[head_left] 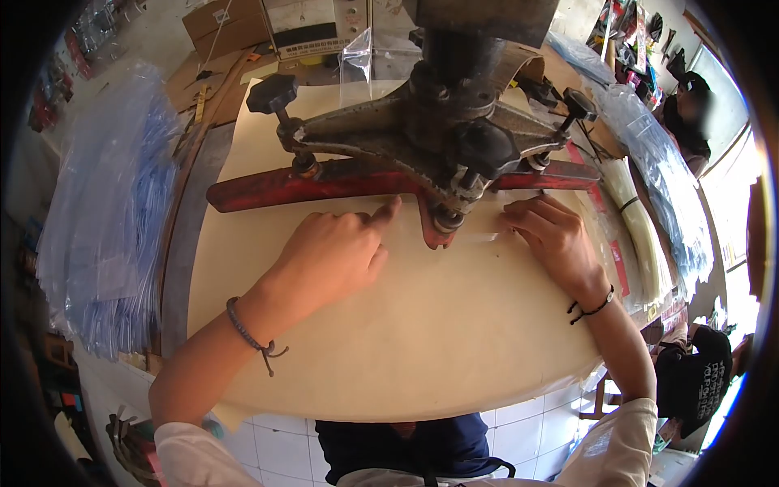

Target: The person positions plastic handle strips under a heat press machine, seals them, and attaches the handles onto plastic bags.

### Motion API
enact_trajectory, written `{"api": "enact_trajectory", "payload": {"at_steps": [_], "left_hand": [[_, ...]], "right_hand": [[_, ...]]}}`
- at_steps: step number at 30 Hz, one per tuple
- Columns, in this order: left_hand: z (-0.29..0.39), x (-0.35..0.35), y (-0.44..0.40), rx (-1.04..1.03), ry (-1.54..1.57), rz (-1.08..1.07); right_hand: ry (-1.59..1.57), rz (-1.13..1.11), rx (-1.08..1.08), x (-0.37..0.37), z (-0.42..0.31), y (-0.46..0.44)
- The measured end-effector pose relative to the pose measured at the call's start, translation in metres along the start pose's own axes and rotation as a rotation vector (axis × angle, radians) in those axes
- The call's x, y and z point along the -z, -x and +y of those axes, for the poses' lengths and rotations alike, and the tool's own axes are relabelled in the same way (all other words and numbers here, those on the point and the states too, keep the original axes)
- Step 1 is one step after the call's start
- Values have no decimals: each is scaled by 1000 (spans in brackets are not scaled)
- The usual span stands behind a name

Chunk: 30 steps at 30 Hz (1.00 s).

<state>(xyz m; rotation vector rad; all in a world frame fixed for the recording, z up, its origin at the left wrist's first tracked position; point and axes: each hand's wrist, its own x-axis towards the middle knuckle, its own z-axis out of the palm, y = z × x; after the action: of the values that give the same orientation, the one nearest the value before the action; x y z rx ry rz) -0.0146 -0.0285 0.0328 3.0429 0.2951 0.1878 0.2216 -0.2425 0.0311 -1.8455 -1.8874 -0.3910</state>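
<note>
A heat press-like machine head with black knobs hangs over a beige sheet-covered work table. Below its metal arms runs a long red bar with a short branch toward me. My left hand lies on the sheet, index finger stretched to the bar's lower edge, thumb apart, other fingers curled. To the right of the branch, my right hand has thumb and fingers pinched together at what looks like a clear plastic film. Glare and the fingers hide most of that film.
Stacked clear plastic bags hang along the left side. More plastic bags and a tied pale bundle lie at the right. A control box and a cardboard box stand behind. Two people are at the far right.
</note>
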Motion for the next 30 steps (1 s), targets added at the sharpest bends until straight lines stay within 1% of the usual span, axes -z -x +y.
{"api": "enact_trajectory", "payload": {"at_steps": [5, 8, 14, 20, 30], "left_hand": [[-3, -6, 2, -39, 11, 71], [-2, -1, 2, -25, 31, 33], [-1, -1, 1, -21, -24, 12], [-3, -4, 1, -28, 39, 48], [1, 5, 1, 5, -17, -37]], "right_hand": [[-35, 17, -19, -1, 0, -1], [-47, 4, -41, 0, -2, -2], [-60, -1, -56, 1, -1, -1], [-65, -13, -66, 3, -2, 0], [-82, -30, -84, 3, 0, 0]]}}
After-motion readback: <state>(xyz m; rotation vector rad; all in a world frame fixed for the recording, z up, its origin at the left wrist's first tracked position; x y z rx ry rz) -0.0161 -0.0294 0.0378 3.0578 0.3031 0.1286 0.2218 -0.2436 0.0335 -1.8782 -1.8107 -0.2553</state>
